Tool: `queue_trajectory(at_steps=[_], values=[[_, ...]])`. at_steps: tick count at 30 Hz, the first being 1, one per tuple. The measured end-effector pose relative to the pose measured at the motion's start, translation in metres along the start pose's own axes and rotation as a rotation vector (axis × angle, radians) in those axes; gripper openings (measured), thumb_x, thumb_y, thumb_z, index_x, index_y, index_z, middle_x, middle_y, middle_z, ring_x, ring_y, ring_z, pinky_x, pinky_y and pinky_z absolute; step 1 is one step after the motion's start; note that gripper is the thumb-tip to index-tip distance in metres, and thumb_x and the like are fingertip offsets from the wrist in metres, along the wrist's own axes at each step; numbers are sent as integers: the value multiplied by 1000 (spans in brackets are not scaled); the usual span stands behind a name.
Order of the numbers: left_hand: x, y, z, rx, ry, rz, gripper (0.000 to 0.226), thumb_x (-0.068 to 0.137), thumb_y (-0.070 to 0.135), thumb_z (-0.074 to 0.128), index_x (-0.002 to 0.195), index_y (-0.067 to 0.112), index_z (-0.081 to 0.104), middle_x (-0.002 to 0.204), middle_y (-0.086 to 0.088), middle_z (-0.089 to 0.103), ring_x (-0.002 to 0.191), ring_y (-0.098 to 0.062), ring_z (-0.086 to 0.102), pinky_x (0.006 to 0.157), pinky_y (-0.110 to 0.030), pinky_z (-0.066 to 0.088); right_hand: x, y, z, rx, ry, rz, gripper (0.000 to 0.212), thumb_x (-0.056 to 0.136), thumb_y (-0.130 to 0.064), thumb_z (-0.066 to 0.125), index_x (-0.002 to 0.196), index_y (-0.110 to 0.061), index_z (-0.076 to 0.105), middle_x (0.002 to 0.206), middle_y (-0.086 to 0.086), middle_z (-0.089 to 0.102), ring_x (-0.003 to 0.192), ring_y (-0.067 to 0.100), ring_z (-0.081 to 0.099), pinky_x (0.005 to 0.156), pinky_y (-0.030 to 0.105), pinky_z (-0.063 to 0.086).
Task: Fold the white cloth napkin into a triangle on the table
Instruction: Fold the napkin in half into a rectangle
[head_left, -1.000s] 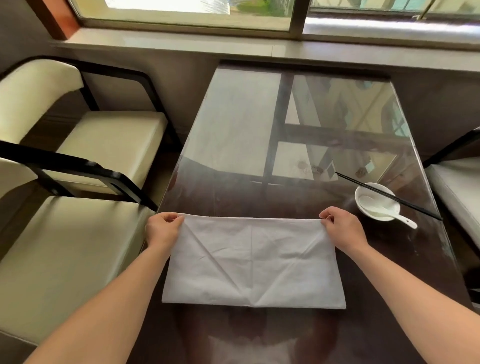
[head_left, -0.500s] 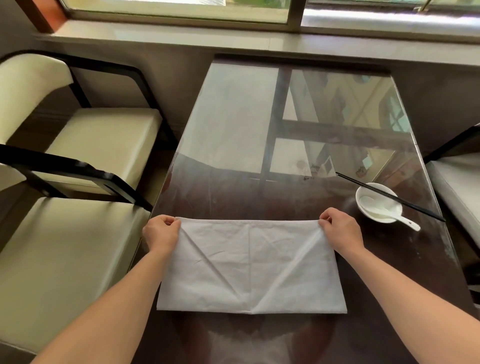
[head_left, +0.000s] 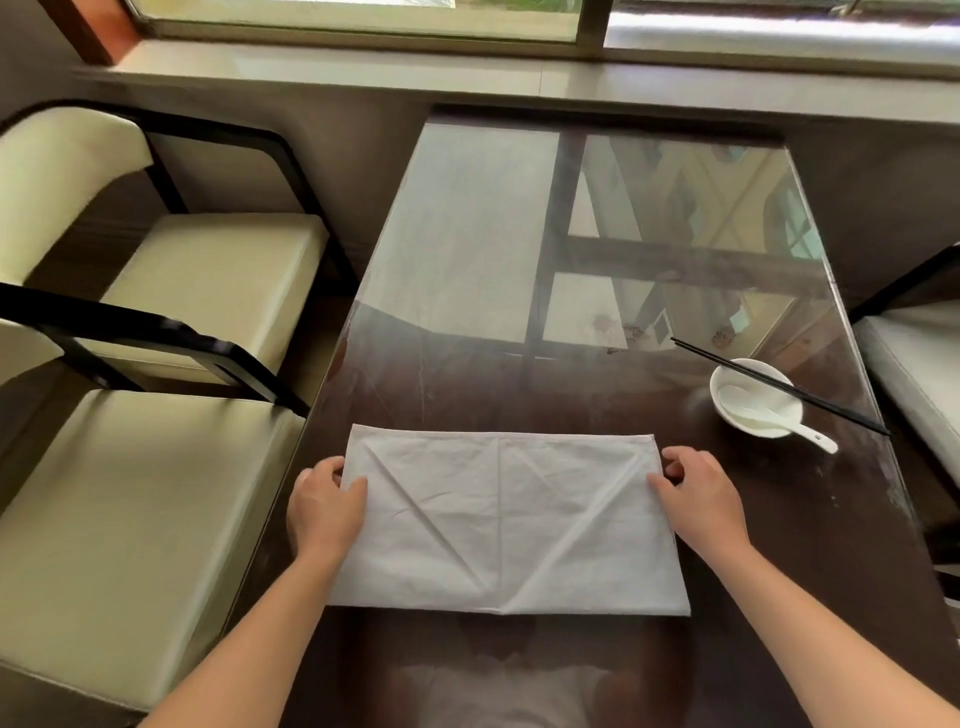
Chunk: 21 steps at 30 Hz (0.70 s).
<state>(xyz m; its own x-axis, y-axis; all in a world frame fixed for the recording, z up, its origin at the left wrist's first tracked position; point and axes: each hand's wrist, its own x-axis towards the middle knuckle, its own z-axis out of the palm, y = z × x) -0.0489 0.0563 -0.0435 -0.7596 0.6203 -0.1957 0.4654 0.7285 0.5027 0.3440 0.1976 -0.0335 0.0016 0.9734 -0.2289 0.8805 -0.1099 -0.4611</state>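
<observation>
White napkin (head_left: 506, 519) between hands
Left hand (head_left: 324, 501), right hand (head_left: 698, 496) curl at its side edges, thumbs on top; grip unclear

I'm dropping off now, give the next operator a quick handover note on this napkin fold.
Left hand: pinches the left edge of the white cloth napkin, thumb on top.
Right hand: pinches its right edge likewise.
Napkin: flat creased rectangle near the front of the table; bowl with chopsticks apart, to its right.
Done: laid flat.
Left: the triangle fold.
</observation>
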Motion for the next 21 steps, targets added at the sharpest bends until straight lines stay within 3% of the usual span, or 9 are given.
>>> queue_trajectory(at_steps=[6, 9, 13, 17, 21], values=[[-50, -31, -11, 88, -60, -8, 42, 86, 31, 67, 126, 17, 60, 97, -2, 54, 83, -23, 55, 69, -37, 46, -53, 27, -4, -28, -55, 70, 34, 89, -32, 67, 120, -19, 62, 88, -7, 54, 79, 15, 55, 65, 32, 42], [-62, -43, -20, 139, -94, -40, 45, 86, 33, 65, 128, 18, 58, 100, -4, 57, 85, -25, 57, 69, -36, 46, -75, 36, -9, -111, -121, 119, 38, 89, -42, 63, 121, -24, 58, 93, -6, 61, 87, 20, 61, 70, 34, 45], [-79, -56, -27, 216, -133, -59, 32, 87, 35, 63, 114, 19, 61, 98, -3, 66, 85, -24, 58, 67, -33, 41, -100, 39, -10, -180, -189, 180, 39, 86, -52, 63, 115, -27, 53, 93, -2, 69, 87, 24, 64, 71, 35, 45], [-83, -58, -23, 77, -42, -129, 12, 84, 22, 68, 95, 18, 67, 87, -3, 68, 82, -26, 60, 68, -35, 43, -115, 34, -2, 161, -107, 306, 14, 85, -29, 71, 88, -24, 58, 76, -2, 69, 63, 16, 71, 71, 41, 59], [-80, -55, -23, -216, 43, -278, 16, 77, 5, 72, 86, 19, 70, 74, 0, 66, 72, -24, 62, 63, -35, 49, -124, 29, 4, 350, 10, 372, 20, 83, -10, 74, 86, -24, 61, 76, 1, 67, 59, 14, 70, 70, 42, 60]])
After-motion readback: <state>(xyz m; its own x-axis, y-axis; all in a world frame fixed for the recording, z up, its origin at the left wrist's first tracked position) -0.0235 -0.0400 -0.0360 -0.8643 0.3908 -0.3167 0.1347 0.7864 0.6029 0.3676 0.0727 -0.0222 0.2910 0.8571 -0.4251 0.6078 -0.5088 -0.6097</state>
